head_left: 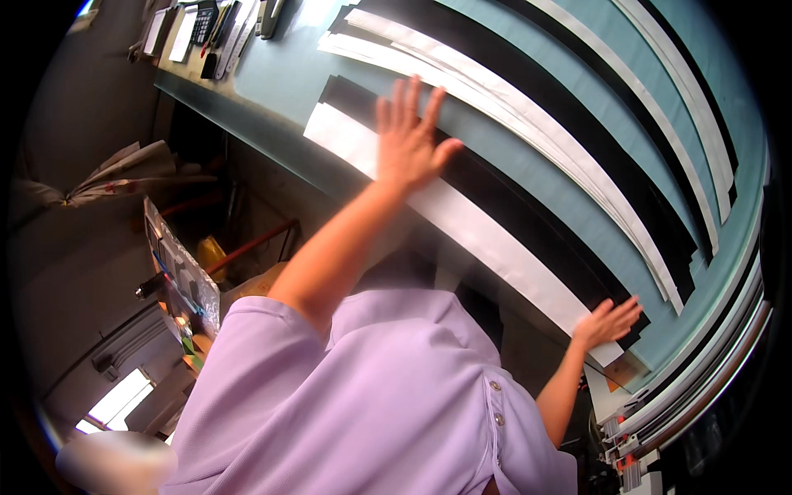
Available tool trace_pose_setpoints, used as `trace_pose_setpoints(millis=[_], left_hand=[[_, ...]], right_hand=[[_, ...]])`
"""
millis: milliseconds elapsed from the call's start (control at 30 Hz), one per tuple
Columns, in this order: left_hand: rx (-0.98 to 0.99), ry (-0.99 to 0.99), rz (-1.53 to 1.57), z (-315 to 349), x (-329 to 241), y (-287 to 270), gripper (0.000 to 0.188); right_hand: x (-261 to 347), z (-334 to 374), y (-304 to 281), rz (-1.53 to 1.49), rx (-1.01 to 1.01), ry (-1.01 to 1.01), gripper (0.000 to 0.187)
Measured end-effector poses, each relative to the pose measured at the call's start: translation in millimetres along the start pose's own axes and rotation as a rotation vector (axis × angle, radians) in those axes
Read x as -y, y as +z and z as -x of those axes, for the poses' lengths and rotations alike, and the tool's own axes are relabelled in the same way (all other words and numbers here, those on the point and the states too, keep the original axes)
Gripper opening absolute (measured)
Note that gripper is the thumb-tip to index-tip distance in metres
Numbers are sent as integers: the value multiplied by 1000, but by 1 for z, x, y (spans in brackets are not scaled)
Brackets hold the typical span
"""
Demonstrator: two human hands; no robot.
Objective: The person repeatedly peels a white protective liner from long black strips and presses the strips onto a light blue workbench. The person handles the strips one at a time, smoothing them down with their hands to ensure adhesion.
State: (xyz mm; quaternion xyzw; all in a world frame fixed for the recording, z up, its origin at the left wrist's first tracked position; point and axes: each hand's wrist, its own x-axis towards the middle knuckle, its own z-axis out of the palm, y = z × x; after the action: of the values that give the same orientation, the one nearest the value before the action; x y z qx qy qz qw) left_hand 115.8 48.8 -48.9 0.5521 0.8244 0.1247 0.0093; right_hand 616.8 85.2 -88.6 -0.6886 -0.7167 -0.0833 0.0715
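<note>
A long white strip (487,243) lies along the near edge of the pale blue tabletop, overlapping a long black strip (528,198). My left hand (408,140) is over the left part of this pair, fingers spread and nothing held. At the right end of the same pair, my right hand (608,323) lies with its fingers outstretched, nothing in them. Both palms seem to rest on the strips, though firm contact is hard to judge. Farther back lies another group, with layered white strips (528,132) beside a wide black strip (569,91).
More black and white strips (639,91) stretch across the far right of the table (276,49). A calculator (204,25), pens and rulers sit at its far left corner. Metal rails (701,396) run along the right side. Left of the table, a foil-faced panel (177,256) stands.
</note>
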Motion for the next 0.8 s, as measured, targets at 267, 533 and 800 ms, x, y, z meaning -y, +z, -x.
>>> trace_pose_setpoints(millis=[267, 533, 800], left_hand=[[-134, -98, -153, -36, 129, -8, 80], [-277, -240, -223, -47, 181, -4, 81], [-330, -511, -103, -31, 214, -4, 53]], right_hand=[[-122, -6, 14, 47, 23, 89, 63], [-156, -4, 23, 63, 1, 122, 63], [-159, 7, 28, 55, -205, 457, 42]])
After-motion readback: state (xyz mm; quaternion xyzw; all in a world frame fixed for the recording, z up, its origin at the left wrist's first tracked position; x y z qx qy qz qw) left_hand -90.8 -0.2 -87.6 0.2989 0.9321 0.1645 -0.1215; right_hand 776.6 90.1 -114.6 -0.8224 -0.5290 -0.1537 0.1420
